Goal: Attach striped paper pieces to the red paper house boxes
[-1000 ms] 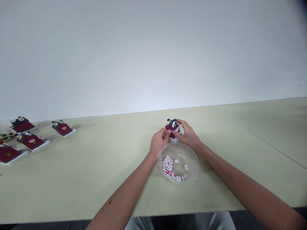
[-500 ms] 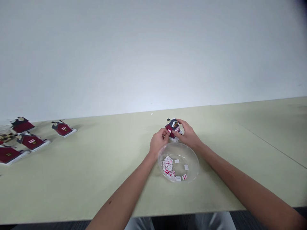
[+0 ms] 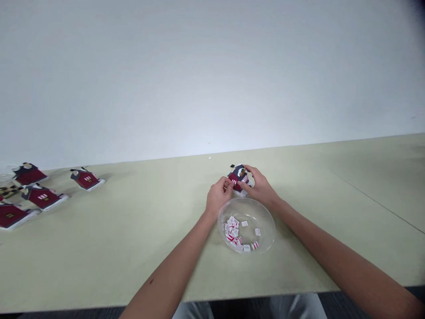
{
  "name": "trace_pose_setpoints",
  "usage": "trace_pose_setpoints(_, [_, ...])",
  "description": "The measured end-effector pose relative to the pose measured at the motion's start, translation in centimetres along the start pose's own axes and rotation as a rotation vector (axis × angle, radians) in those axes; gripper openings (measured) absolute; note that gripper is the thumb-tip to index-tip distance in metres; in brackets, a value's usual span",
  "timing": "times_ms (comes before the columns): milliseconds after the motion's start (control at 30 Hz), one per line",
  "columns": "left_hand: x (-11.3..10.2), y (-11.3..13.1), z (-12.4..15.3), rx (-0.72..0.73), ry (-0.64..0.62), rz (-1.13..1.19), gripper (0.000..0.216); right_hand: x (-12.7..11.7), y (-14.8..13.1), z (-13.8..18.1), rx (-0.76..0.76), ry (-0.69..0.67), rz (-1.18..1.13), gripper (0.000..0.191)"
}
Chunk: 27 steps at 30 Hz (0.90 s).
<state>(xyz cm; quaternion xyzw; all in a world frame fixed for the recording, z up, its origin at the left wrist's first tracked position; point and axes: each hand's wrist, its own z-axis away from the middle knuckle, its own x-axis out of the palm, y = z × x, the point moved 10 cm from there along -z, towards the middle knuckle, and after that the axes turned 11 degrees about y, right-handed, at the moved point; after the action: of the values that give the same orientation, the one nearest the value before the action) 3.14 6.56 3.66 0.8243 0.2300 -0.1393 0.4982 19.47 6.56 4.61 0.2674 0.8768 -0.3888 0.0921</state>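
Right now a small red-and-navy paper house (image 3: 238,178) is being held closely between the left hand (image 3: 218,196) and right hand (image 3: 260,187), just beyond a clear plastic bowl (image 3: 267,217) of red-striped white tiles (image 3: 231,231).

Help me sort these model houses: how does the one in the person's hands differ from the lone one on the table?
The house in the hands is clasped by the left hand and right hand; the lone house lies untouched. The held house is partly hidden, while the lone house shows whole. The held house shows more red-and-white stripes than the lone house's small striped patch. Both have dark roofs and dark red walls.
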Motion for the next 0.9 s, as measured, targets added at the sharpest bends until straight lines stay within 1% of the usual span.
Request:
trace_pose_setpoints(200, [-0.5, -0.2, 0.1, -0.054, 0.022, 0.0, 0.017, 0.1, -0.1, 0.0, -0.014, -0.008, -0.008, 0.061])
trace_pose_setpoints(333, [-0.9, -0.5, -0.1, -0.074, 0.059, 0.006, 0.034, 0.2, -0.5, 0.0, -0.041, -0.045, -0.037, 0.061])
trace_pose_setpoints(467, [-1.0, -0.6, -0.4, -0.058, 0.072, -0.027, 0.052, 0.1, -0.7, 0.0, -0.061, -0.08, -0.069, 0.061])
trace_pose_setpoints(567, [-0.5, -0.2, -0.4, -0.014, 0.037, 0.011, 0.062, 0.2, -0.6, 0.1, -0.062, -0.099, -0.086, 0.061])
trace_pose_setpoints(667, [0.1, 0.2, -0.4, 0.017, -0.019, 0.074, 0.067, 0.3, -0.6, 0.2, -0.065, -0.118, -0.107, 0.062])
trace_pose_setpoints(900, [0.5, 0.8, -0.2, 0.052, -0.091, 0.123, 0.065, 0.7, -0.9, 0.0, -0.035, -0.143, -0.141, 0.066])
